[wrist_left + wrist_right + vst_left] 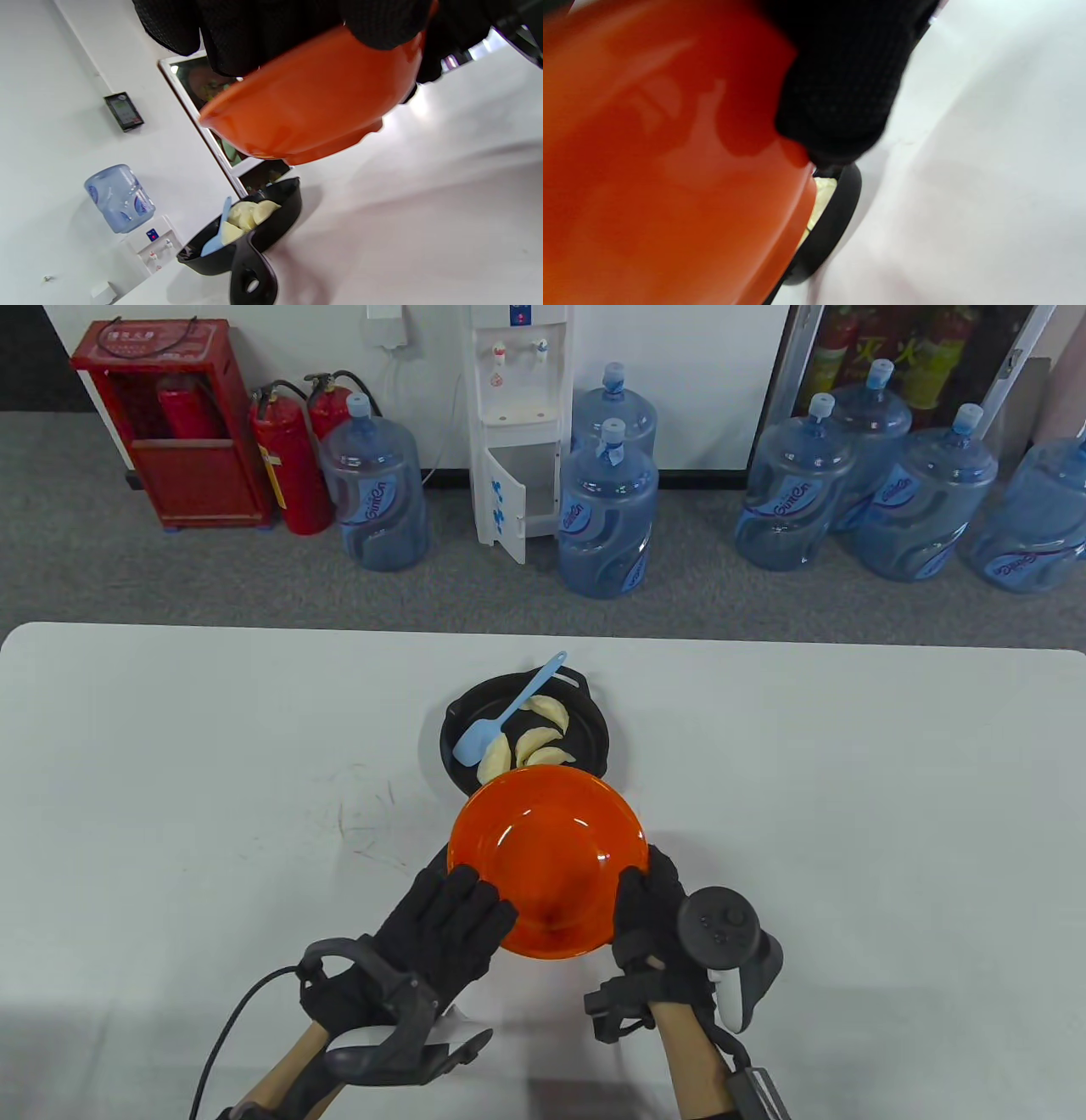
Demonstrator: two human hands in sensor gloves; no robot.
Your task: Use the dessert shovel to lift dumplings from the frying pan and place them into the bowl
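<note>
Orange bowl [547, 848], black frying pan [594, 721], pale blue dessert shovel [501, 725], cream dumplings [543, 738]

The bowl [547, 861] is hanging above the tabletop [170, 780], between the left hand [445, 929] at its left rim and the right hand [649, 916] at its right rim. Just behind it the pan [594, 729] is sitting on the tabletop, its near edge hiding under the bowl. The dumplings [534, 738] are lying in the pan, and the shovel [505, 721] is leaning across them, its handle sticking out over the far rim. Water bottles [607, 517] are standing on the floor beyond the table.
</note>
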